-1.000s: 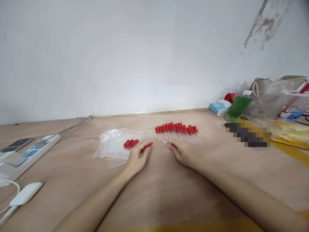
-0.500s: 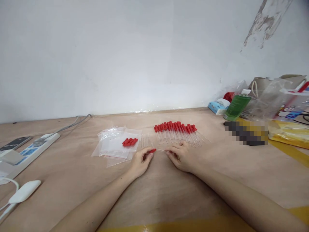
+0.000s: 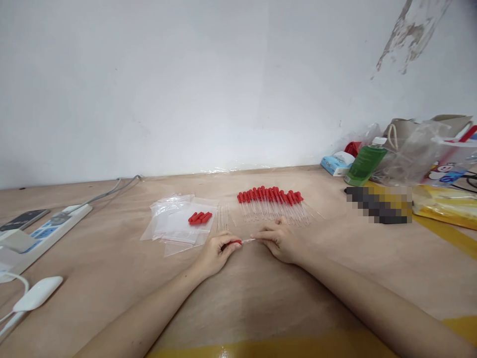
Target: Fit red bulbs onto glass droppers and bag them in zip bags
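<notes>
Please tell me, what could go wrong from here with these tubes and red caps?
The thin tube between the left hand and the right hand might bend if pushed at an angle. The right hand is close to the row of red-topped tubes, so it could knock some askew. The loose red caps lie on the plastic bags and might roll off if a bag moves.

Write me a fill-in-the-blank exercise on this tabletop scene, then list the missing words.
1. The left hand pinches a short, rounded cap that is ____ in colour.
2. The slim, clear tube reaches from the right hand toward the ____ hand.
3. From the person's view, the long row of red-topped, clear tubes lies to the ____ of the flat, clear plastic bags.
4. The white-lidded bottle beside the blue-and-white tissue box looks ____.
Missing words: red; left; right; green.
</notes>
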`<state>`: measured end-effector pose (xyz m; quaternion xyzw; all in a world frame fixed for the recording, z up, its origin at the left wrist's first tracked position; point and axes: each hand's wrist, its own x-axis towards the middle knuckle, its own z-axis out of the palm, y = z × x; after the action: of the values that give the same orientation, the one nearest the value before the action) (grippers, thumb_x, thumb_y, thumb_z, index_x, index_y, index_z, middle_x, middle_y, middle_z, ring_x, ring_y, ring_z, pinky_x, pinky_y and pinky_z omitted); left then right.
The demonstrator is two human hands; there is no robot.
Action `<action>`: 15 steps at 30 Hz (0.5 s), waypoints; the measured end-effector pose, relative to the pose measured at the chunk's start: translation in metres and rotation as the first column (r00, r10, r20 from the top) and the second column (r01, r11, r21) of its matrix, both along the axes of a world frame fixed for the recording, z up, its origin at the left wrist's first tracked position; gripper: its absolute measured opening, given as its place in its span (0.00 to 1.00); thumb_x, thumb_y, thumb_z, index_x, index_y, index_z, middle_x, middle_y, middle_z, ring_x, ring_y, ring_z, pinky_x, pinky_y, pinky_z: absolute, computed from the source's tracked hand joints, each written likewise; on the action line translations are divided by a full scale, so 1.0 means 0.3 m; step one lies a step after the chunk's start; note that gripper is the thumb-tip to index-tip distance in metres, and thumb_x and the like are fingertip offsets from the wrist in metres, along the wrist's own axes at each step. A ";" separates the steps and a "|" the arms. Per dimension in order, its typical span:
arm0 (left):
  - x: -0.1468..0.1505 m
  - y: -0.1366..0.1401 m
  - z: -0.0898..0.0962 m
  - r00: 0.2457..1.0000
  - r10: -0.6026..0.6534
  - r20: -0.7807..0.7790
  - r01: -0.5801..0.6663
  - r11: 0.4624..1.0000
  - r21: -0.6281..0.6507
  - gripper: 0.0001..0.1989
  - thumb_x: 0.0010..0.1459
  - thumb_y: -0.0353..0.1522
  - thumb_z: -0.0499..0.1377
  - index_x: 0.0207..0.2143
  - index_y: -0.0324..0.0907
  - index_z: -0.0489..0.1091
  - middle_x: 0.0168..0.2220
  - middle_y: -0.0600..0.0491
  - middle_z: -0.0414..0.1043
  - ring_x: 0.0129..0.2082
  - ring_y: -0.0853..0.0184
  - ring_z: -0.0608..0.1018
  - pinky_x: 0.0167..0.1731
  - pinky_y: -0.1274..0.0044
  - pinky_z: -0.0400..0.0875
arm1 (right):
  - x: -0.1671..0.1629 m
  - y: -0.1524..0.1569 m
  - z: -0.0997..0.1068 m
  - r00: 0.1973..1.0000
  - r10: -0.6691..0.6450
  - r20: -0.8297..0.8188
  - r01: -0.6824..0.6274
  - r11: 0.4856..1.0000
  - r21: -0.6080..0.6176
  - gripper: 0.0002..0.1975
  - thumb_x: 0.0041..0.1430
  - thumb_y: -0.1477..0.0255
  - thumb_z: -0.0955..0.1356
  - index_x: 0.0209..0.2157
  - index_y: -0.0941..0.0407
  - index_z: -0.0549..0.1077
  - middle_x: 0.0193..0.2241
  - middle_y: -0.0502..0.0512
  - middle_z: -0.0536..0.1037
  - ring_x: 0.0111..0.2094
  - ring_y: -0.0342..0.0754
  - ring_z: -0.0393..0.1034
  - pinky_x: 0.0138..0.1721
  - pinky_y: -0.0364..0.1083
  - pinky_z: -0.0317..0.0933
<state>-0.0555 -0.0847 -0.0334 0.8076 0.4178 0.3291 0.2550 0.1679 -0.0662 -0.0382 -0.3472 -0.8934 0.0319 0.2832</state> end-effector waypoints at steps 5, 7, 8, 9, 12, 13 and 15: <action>0.003 -0.014 0.011 0.998 -0.028 -0.063 0.030 0.999 0.024 0.12 0.59 0.35 0.50 0.34 0.41 0.71 0.31 0.51 0.71 0.32 0.68 0.72 0.33 0.77 0.66 | -0.002 -0.012 -0.011 1.000 -0.011 0.018 0.010 0.997 0.074 0.14 0.59 0.73 0.59 0.41 0.49 0.73 0.29 0.50 0.74 0.27 0.41 0.62 0.36 0.47 0.45; 0.003 -0.016 0.008 0.996 -0.033 -0.082 0.037 0.998 0.047 0.12 0.59 0.35 0.50 0.33 0.41 0.71 0.30 0.51 0.70 0.31 0.68 0.71 0.33 0.77 0.66 | -0.006 -0.019 -0.014 1.000 -0.011 0.013 0.010 0.995 0.102 0.13 0.58 0.74 0.59 0.38 0.50 0.73 0.27 0.50 0.74 0.26 0.41 0.61 0.36 0.47 0.45; 0.003 -0.017 0.007 0.995 -0.036 -0.090 0.042 0.997 0.058 0.12 0.59 0.35 0.50 0.33 0.41 0.71 0.30 0.51 0.70 0.31 0.68 0.71 0.32 0.77 0.66 | -0.009 -0.022 -0.014 1.000 -0.009 0.010 0.008 0.994 0.111 0.13 0.58 0.74 0.59 0.37 0.52 0.73 0.26 0.51 0.73 0.25 0.41 0.61 0.35 0.47 0.45; 0.004 -0.018 0.005 0.995 -0.039 -0.096 0.046 0.997 0.068 0.11 0.59 0.35 0.50 0.33 0.41 0.71 0.30 0.51 0.70 0.31 0.69 0.71 0.32 0.77 0.65 | -0.012 -0.025 -0.014 1.000 -0.006 0.009 0.005 0.993 0.116 0.13 0.58 0.74 0.59 0.36 0.53 0.73 0.26 0.51 0.73 0.25 0.41 0.61 0.35 0.47 0.44; 0.005 -0.024 0.005 0.993 -0.044 -0.114 0.054 0.994 0.090 0.11 0.59 0.34 0.50 0.33 0.41 0.71 0.29 0.52 0.69 0.30 0.69 0.71 0.32 0.78 0.65 | -0.023 -0.036 -0.011 1.000 0.006 0.009 -0.007 0.995 0.103 0.11 0.57 0.75 0.59 0.33 0.55 0.72 0.24 0.51 0.73 0.24 0.41 0.60 0.34 0.46 0.44; 0.006 -0.026 0.005 0.992 -0.044 -0.122 0.056 0.994 0.097 0.11 0.59 0.34 0.50 0.33 0.41 0.71 0.29 0.52 0.69 0.30 0.69 0.71 0.31 0.78 0.65 | -0.027 -0.040 -0.010 1.000 0.008 0.007 -0.009 0.996 0.090 0.11 0.57 0.75 0.59 0.33 0.55 0.72 0.25 0.50 0.73 0.24 0.41 0.60 0.34 0.46 0.44; 0.006 -0.029 0.006 0.989 -0.045 -0.138 0.062 0.992 0.114 0.11 0.59 0.34 0.50 0.33 0.40 0.71 0.29 0.52 0.69 0.29 0.70 0.70 0.30 0.79 0.64 | -0.036 -0.049 -0.007 1.000 0.009 0.003 -0.009 0.998 0.067 0.11 0.57 0.75 0.58 0.32 0.55 0.71 0.24 0.50 0.74 0.23 0.41 0.59 0.33 0.46 0.44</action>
<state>-0.0538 -0.0936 -0.0316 0.8526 0.3921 0.2906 0.1866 0.1570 -0.0808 -0.0404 -0.3337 -0.8959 0.0028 0.2934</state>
